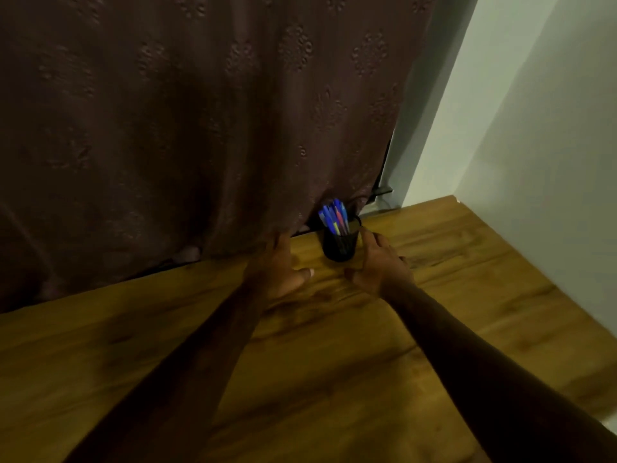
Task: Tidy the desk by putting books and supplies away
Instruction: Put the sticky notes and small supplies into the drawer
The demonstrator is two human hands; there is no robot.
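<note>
- Both forearms are stretching out over the wooden desk [334, 379], bare board beneath them.
- The left hand [280, 272] is lying flat with fingers loosely spread, holding nothing, its fingertips reaching the hem of the brown curtain [200, 128].
- The right hand [380, 262] is hovering with fingers curved apart, holding nothing, the forefinger just beside the rim of the pen holder [340, 243].
- That black cup is standing between the two hands, just beyond the thumbs, blue pens [334, 217] leaning inside.
- It looks light and stiff but top-heavy; gripping round the lower wall should stop it tipping.
</note>
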